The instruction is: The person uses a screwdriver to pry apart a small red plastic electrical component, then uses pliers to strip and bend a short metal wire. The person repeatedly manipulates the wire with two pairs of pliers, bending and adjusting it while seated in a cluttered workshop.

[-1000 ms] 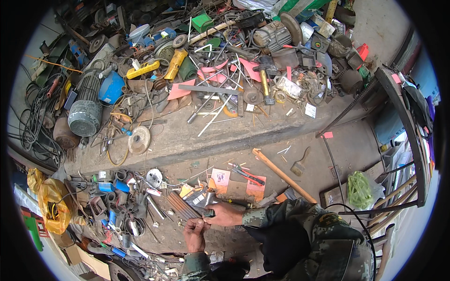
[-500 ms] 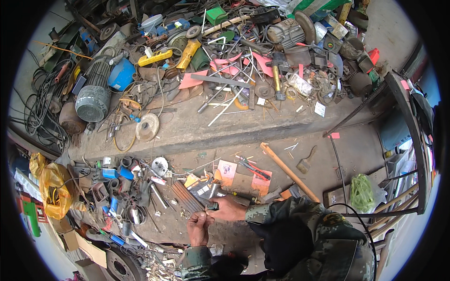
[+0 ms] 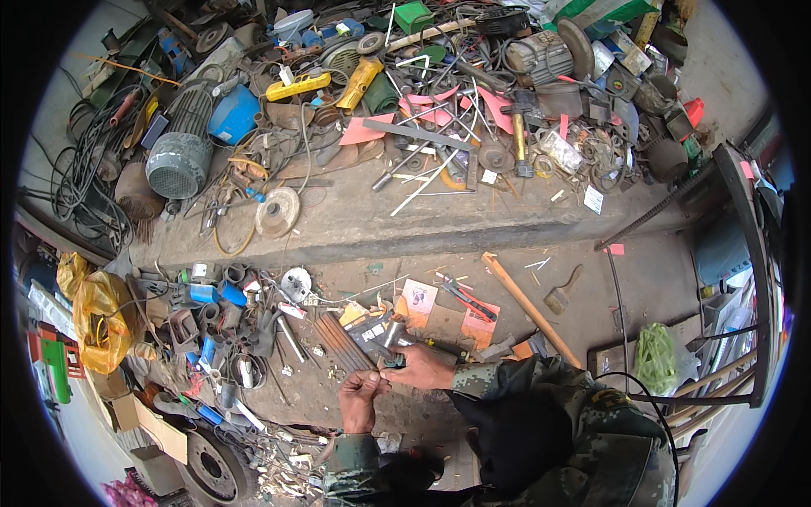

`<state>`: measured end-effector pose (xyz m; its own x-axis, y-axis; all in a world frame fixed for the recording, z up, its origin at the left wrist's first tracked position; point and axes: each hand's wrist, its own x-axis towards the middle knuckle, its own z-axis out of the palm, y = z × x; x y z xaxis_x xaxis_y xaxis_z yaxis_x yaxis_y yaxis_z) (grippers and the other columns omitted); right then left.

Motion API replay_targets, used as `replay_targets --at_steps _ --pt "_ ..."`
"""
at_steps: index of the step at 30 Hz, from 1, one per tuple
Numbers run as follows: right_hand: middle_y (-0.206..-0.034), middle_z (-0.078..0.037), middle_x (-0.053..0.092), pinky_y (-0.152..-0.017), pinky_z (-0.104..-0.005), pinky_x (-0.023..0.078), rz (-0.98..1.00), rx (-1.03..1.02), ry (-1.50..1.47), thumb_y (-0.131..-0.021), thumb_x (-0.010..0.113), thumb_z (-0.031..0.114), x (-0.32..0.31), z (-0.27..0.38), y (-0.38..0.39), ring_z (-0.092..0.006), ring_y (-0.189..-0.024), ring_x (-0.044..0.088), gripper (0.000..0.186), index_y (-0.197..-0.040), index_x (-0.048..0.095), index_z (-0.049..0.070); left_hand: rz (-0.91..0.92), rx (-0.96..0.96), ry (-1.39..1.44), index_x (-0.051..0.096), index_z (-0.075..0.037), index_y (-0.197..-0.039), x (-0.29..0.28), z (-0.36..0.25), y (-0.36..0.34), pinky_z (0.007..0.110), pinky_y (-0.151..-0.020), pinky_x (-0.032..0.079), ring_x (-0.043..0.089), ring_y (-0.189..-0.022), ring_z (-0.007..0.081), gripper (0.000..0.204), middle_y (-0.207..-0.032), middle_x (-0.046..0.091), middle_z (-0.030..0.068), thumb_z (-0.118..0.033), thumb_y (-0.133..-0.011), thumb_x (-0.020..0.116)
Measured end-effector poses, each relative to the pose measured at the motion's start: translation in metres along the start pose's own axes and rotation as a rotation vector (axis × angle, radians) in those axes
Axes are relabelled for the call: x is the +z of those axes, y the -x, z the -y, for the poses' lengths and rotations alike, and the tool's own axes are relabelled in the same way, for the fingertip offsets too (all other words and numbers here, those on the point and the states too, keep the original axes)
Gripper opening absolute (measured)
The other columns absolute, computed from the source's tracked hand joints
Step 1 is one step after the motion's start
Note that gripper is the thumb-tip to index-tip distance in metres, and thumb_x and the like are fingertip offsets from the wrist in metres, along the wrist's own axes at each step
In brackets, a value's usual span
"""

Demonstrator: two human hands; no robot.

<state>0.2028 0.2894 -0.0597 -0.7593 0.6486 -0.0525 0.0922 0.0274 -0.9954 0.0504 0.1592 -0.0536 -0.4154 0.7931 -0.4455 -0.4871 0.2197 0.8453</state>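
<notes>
My right hand (image 3: 420, 367) is closed round a small dark object (image 3: 393, 362), perhaps metal, too small to name. Against it, my left hand (image 3: 359, 399) has thumb and forefinger pinched together; what lies between them is too small to make out. Just behind both hands are a bundle of rusty rods (image 3: 336, 342), a steel cylinder (image 3: 394, 329) and scraps of orange-printed paper (image 3: 480, 322). Pliers with red handles (image 3: 469, 302) lie on the paper, beside a long wooden handle (image 3: 530, 306).
A concrete step (image 3: 329, 237) bears heaped motors (image 3: 177, 165), tools and scrap. Pipe fittings (image 3: 211, 329) and a yellow bag (image 3: 105, 321) crowd the left. At the right stand a dark metal frame (image 3: 752, 270) and a bag of green material (image 3: 655, 359); a brush (image 3: 559, 293) lies nearby.
The view has shifted, so the bench and heap appear further right and higher in the picture. Both hands have stayed together in much the same grip, appearing slightly higher.
</notes>
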Motion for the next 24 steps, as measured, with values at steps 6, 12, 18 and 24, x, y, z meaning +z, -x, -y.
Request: replay_targets --at_steps 6,12,18,24 --pt "-0.084 -0.013 0.072 -0.072 -0.0358 0.054 -0.018 0.012 0.037 -0.089 0.077 0.027 0.001 0.004 -0.001 -0.0125 -0.076 0.063 0.036 -0.107 0.067 -0.002 0.017 0.004 0.007 0.071 0.002 -0.096 -0.001 -0.004 0.001 0.031 -0.07 0.058 0.07 -0.073 0.0182 0.016 -0.082 0.074 0.0106 -0.013 -0.095 0.077" --pt "-0.084 -0.013 0.071 -0.072 -0.0351 0.054 0.054 0.069 0.029 -0.09 0.075 0.029 -0.002 0.007 0.0 -0.0121 -0.077 0.063 0.039 -0.111 0.067 -0.003 0.013 -0.039 0.057 0.071 0.001 -0.099 0.0 -0.002 0.003 0.03 -0.071 0.058 0.07 -0.074 0.0175 0.013 -0.086 0.074 0.0096 -0.012 -0.096 0.075" --pt "-0.087 -0.021 0.07 -0.076 -0.0405 0.055 -0.002 -0.08 0.131 -0.096 0.072 0.03 0.003 0.001 0.001 -0.029 -0.08 0.07 0.041 -0.118 0.064 -0.004 -0.009 -0.005 0.101 0.07 -0.001 -0.102 0.0 -0.008 0.001 0.031 -0.072 0.059 0.07 -0.076 0.0174 0.009 -0.089 0.074 0.0092 -0.009 -0.098 0.072" --pt "-0.101 -0.03 0.066 -0.082 -0.0531 0.051 0.1 -0.035 0.348 -0.1 0.064 0.027 0.01 -0.019 0.004 -0.0475 -0.097 0.066 0.038 -0.121 0.054 -0.003 -0.074 0.012 0.381 0.068 -0.002 -0.107 -0.012 -0.019 -0.009 0.034 -0.073 0.061 0.071 -0.076 0.0189 0.009 -0.09 0.072 0.0092 -0.009 -0.101 0.066"
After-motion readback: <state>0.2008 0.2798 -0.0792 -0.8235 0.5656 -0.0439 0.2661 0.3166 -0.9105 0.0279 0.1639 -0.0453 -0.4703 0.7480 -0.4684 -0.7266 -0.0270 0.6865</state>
